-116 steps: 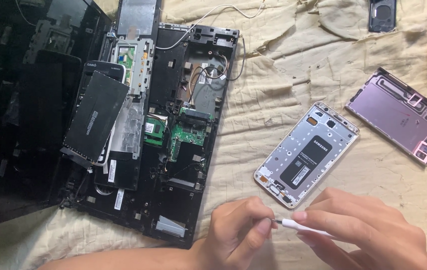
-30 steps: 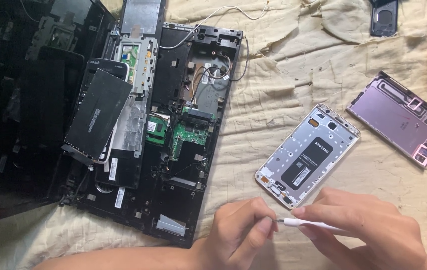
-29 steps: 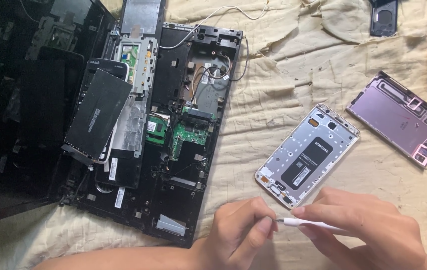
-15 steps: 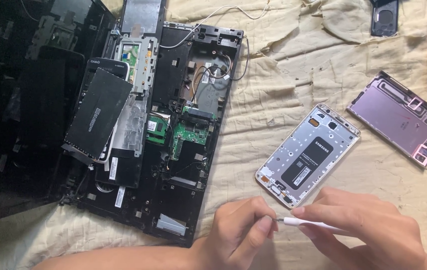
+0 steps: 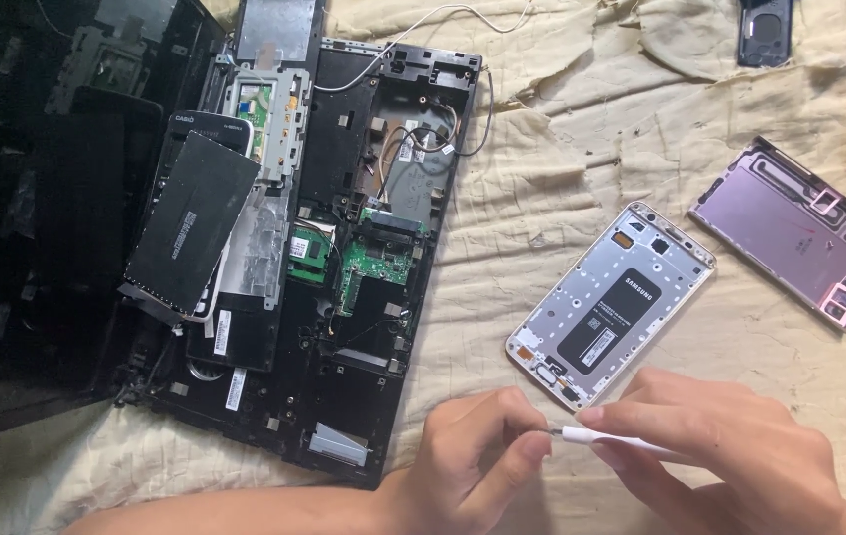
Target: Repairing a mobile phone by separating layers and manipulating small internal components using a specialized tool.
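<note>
At the bottom of the head view my right hand (image 5: 730, 456) grips a thin white screwdriver (image 5: 606, 441) pointing left. My left hand (image 5: 473, 461) pinches at the tool's dark tip with thumb and fingers; whatever small thing sits between them is hidden. Just above both hands lies a silver phone frame (image 5: 611, 302) with a black battery in it, tilted on the beige cloth (image 5: 542, 188).
A dismantled black laptop base (image 5: 344, 258) with green circuit boards fills the left, with a black flat pack (image 5: 190, 223) lying on it. A purple phone back panel (image 5: 790, 228) lies at the right. A dark phone cover (image 5: 765, 30) sits at the top right.
Almost nothing differs; both hands stay at the screwdriver's tip with only slight shifts.
</note>
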